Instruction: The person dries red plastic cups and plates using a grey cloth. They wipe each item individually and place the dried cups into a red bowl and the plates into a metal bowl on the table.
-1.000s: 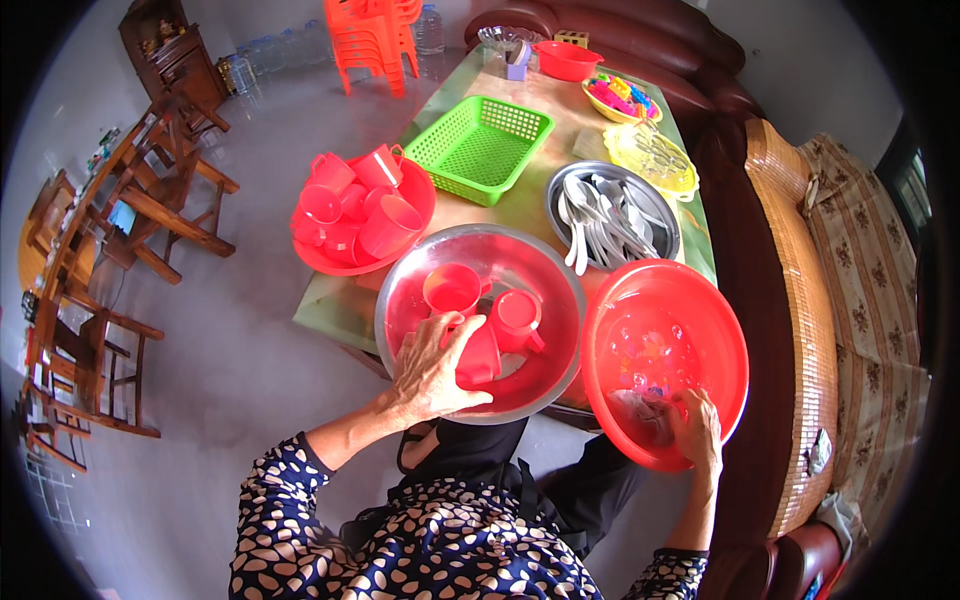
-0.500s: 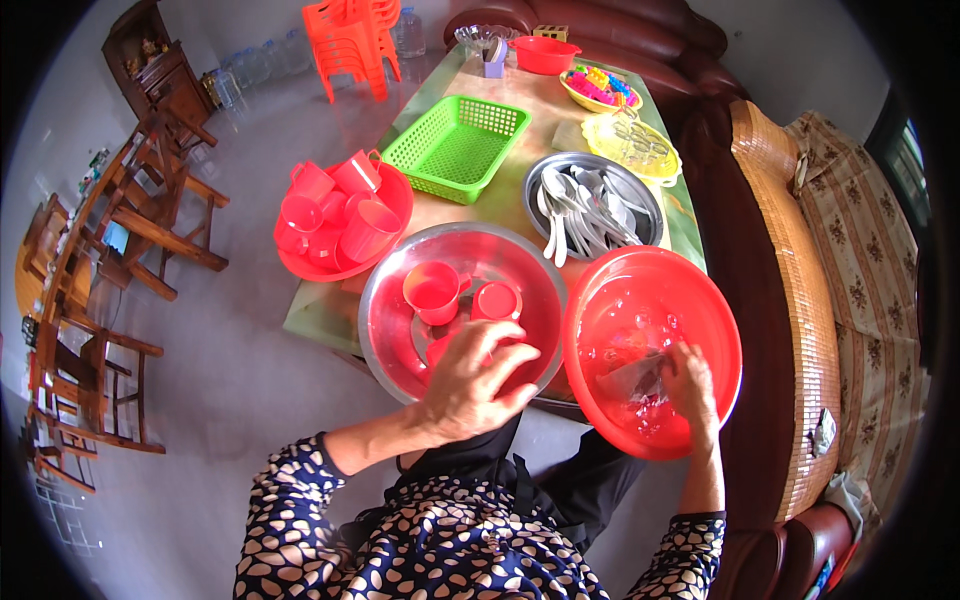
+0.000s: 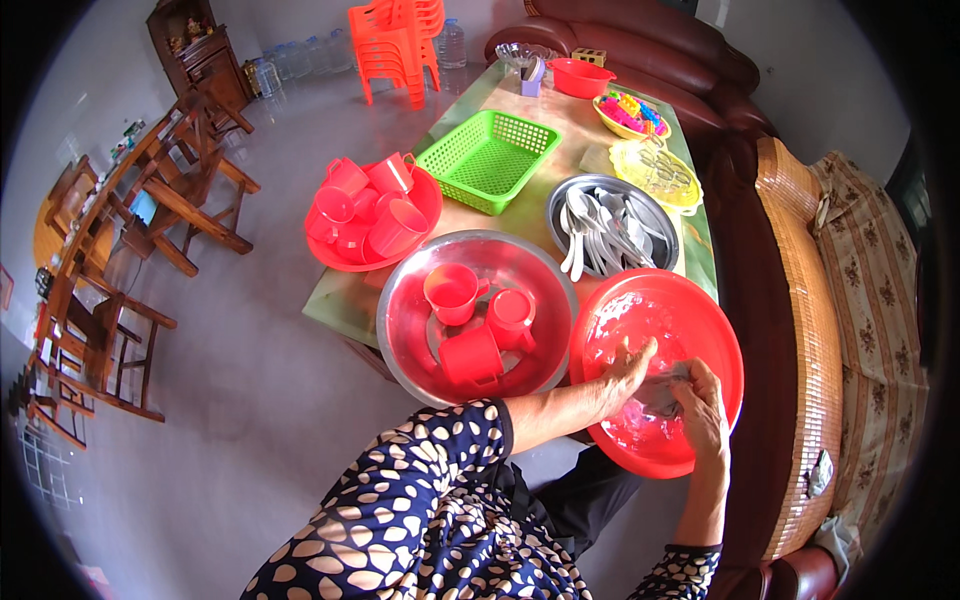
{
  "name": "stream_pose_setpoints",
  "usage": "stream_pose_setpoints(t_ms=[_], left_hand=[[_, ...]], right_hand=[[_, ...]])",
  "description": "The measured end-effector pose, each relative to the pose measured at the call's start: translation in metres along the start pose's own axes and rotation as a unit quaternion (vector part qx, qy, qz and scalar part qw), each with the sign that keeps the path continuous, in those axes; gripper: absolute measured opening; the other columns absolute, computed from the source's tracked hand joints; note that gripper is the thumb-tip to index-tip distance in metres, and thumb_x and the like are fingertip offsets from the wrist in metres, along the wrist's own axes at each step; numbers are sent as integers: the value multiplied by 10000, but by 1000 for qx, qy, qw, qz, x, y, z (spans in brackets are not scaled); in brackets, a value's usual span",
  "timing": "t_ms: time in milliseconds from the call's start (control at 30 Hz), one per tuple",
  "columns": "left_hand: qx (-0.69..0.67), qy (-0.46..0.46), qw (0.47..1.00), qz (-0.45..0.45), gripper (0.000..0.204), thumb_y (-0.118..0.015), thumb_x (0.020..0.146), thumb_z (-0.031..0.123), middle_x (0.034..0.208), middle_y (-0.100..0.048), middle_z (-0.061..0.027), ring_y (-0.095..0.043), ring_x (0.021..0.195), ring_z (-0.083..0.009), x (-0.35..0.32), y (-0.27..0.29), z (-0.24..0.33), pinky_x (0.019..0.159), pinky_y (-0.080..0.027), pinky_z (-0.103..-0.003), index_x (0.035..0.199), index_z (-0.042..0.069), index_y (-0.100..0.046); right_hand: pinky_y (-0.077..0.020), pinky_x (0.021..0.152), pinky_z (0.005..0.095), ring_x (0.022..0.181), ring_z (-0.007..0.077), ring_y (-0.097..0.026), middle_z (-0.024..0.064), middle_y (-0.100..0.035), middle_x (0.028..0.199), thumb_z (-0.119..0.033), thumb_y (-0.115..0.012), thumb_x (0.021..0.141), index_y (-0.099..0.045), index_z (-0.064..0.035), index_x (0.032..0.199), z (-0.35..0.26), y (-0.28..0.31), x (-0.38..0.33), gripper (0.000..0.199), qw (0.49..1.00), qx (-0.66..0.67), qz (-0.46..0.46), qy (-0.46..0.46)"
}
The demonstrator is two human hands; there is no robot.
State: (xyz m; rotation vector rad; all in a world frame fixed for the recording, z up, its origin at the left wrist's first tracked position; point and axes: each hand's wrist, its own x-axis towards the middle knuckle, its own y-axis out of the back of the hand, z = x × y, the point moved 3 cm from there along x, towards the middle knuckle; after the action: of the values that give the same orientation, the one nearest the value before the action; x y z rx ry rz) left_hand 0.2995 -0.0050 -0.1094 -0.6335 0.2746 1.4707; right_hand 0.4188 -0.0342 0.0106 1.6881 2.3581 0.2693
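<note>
Both my hands are down in a big red basin (image 3: 610, 305) that holds water. My left hand (image 3: 622, 375) reaches in from the left, thumb raised and fingers curled against a small clear glass (image 3: 662, 392). My right hand (image 3: 703, 412) grips the same glass from the right. Just left of the red basin sits a round steel basin (image 3: 400, 320) holding three red cups (image 3: 452, 292), one of them lying on its side.
On the table behind are a red tray of several red cups (image 3: 368, 205), a green basket (image 3: 487, 158), a steel tray of spoons (image 3: 612, 225), a yellow plate (image 3: 655, 170) and a red bowl (image 3: 582, 76). A brown sofa (image 3: 800, 260) runs along the right. Wooden chairs (image 3: 180, 190) stand at left.
My left hand has left the steel basin, leaving a red cup there, and moved right into the red basin to meet my right hand on the glass.
</note>
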Motion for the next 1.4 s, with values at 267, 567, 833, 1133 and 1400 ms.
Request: stream_pose_setpoints(t_ms=[267,567,833,1133,1400], left_hand=[[-80,-324,927,-172,304,-459,939,305,715,-607,-96,-590,603,-194,-3,-13,31,504,-472,-318,890,39,-598],[-342,-54,935,-75,129,-489,901,111,800,-615,-99,-606,671,-202,-8,-33,30,607,-517,-319,937,29,-581],[-214,31,976,-34,825,-589,839,485,1525,-198,-89,-180,1394,-349,-33,-1,51,1031,-164,-688,1481,211,-150],[-214,118,963,-112,691,-387,917,603,1404,-382,-117,-392,1233,-311,-31,-13,37,880,-352,-717,1411,124,-326],[-375,11,913,-162,353,-368,953,362,613,-534,-13,-474,470,-161,-15,-42,51,419,-386,-313,790,124,-571]], right_hand=[[-412,695,287,775,114,-458,31,-489,827,-238,-465,993,-508,-63,988,-34,-37,-2,180,990,28,125,59],[-442,677,412,745,303,-548,159,-547,847,-160,-419,990,-452,-43,987,67,5,50,121,976,-133,141,98],[-284,973,695,1213,446,-403,210,-440,1307,-206,-601,803,-442,-122,1333,38,-13,19,560,837,-544,-25,-43],[-488,717,283,883,190,-651,128,-660,930,28,-463,862,-541,2,1027,-14,-11,3,185,996,-58,4,73],[-473,714,348,809,193,-582,128,-594,903,-199,-427,1005,-519,-45,1074,-23,-31,9,192,976,-92,170,103]])
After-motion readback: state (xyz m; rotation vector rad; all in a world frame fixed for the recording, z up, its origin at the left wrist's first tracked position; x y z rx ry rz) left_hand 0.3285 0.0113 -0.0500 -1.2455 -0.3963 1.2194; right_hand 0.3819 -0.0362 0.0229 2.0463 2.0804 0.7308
